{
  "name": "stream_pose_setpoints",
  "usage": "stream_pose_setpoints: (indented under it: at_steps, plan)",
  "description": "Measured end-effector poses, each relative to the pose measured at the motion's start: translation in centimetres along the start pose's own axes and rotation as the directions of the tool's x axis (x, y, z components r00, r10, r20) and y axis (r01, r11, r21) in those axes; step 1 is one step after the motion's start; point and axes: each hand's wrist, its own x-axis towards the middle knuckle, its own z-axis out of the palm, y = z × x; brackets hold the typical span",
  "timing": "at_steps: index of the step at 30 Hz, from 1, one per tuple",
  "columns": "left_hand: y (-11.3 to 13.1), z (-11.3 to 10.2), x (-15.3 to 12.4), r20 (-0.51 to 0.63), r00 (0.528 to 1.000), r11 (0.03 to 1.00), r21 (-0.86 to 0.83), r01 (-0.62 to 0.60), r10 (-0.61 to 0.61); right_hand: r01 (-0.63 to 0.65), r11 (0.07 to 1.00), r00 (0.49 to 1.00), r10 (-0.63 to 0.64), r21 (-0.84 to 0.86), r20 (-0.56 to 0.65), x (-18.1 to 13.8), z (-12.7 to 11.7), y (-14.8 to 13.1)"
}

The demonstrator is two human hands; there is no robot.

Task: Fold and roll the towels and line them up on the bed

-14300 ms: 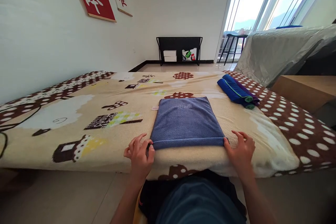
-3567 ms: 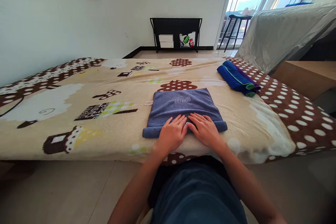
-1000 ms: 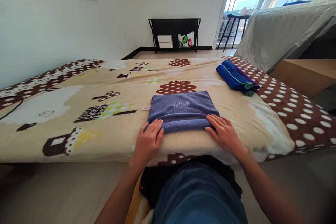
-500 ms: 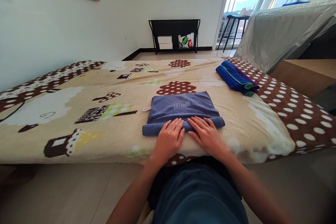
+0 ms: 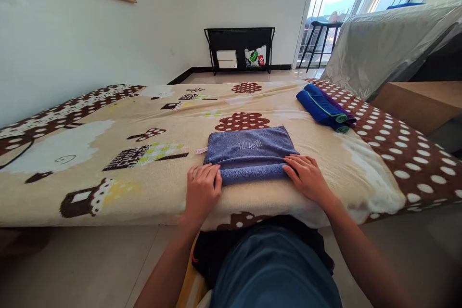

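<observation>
A blue-grey towel (image 5: 249,143) with "HAPPY LIFE" lettering lies on the bed, its near edge rolled into a thick tube and its far part flat. My left hand (image 5: 204,187) covers the left end of the roll, fingers curled over it and thumb along its near side. At the right end, my right hand (image 5: 306,176) holds the roll the same way. Both roll ends are hidden under the hands. A small white tag sticks out from the towel's left edge. Farther right lie rolled blue and purple towels (image 5: 323,108), side by side.
A patterned blanket (image 5: 144,120) with brown dotted borders covers the bed. Beyond it, a black rack (image 5: 240,38) stands against the wall. A cardboard box (image 5: 426,103) and a plastic-covered piece of furniture (image 5: 390,43) are at the right.
My hands have slid apart from the middle of the roll to its two ends. The towel lies in nearly the same place.
</observation>
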Motion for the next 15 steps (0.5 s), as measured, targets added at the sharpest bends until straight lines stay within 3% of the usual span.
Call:
stream_pose_setpoints:
  at_steps: [4,7,11,15]
  plan:
    - [1.8,0.9,1.7,0.178,0.973,0.985,-0.114,-0.129,0.148,-0.005,1.0,0.994,0.003,0.012,0.105,1.5,0.4,-1.1]
    - [0.4,1.0,1.7,0.202,0.979,0.997,-0.074,-0.01,0.024,-0.076,0.997,0.989,0.077,-0.008,0.129,1.4,0.1,0.4]
    - [-3.5,0.1,1.7,0.158,0.979,0.984,-0.098,0.147,-0.13,-0.119,0.992,0.98,0.11,0.046,0.163,2.1,-0.9,3.7]
    - [-6.4,0.1,5.8,0.17,0.967,0.975,-0.085,0.205,-0.189,-0.258,0.965,0.943,0.24,0.052,0.23,6.8,-0.6,5.8]
